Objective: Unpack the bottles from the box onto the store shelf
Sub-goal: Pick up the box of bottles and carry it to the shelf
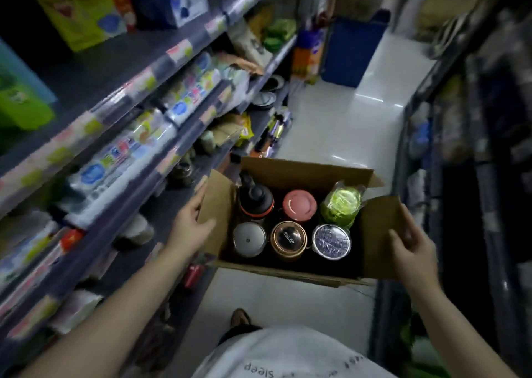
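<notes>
An open cardboard box (pixel 299 170) sits on the white floor in the aisle, holding several bottles upright in two rows. The back row has a black bottle (pixel 254 199), a pink-lidded one (pixel 299 203) and a green one in plastic wrap (pixel 341 204). In front stand a silver-lidded bottle (pixel 249 238), a copper one (pixel 289 239) and a purple-lidded one (pixel 331 240). My left hand (pixel 193 222) grips the box's left flap (pixel 217 202). My right hand (pixel 411 248) holds the right flap (pixel 380 233).
Store shelves (pixel 138 181) packed with wrapped goods run along the left. Darker shelving (pixel 460 176) lines the right. A blue bin (pixel 354 52) stands at the aisle's far end. White floor (pixel 339 124) shows beyond the box. My foot (pixel 240 317) is just behind it.
</notes>
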Demonstrator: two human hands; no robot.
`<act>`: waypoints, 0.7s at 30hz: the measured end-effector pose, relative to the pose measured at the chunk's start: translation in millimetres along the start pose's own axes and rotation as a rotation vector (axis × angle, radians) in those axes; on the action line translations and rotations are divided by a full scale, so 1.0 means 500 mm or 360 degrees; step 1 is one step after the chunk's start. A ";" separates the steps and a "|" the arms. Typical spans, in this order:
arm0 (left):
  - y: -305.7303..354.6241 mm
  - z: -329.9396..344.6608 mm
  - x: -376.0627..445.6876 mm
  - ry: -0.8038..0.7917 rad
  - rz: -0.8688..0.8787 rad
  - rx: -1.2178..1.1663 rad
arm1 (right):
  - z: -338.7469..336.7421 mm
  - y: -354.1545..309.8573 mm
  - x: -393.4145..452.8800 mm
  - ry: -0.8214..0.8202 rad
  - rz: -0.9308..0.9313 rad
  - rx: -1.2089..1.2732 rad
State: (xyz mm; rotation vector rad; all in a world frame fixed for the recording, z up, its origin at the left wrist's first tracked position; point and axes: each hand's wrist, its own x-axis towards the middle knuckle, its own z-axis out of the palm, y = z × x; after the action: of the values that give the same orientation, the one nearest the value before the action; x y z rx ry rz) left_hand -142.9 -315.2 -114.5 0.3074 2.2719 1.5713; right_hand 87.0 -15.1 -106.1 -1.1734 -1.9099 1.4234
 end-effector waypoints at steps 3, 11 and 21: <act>0.050 0.028 0.116 -0.0224 0.0148 0.0023 | 0.002 -0.004 0.004 0.0228 0.0063 0.0003; 0.142 0.137 0.298 -0.0595 0.0196 0.0111 | -0.003 -0.004 0.050 0.0639 0.0155 -0.0024; 0.196 0.329 0.472 -0.0667 0.0103 0.0178 | -0.046 0.012 0.270 0.0702 0.0210 -0.0056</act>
State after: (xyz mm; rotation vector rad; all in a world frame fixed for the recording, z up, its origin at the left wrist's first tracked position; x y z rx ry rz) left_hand -292.7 -50.9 -115.0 0.6770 2.0372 1.2660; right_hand 37.4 111.8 -118.9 -1.5083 -1.5780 1.0806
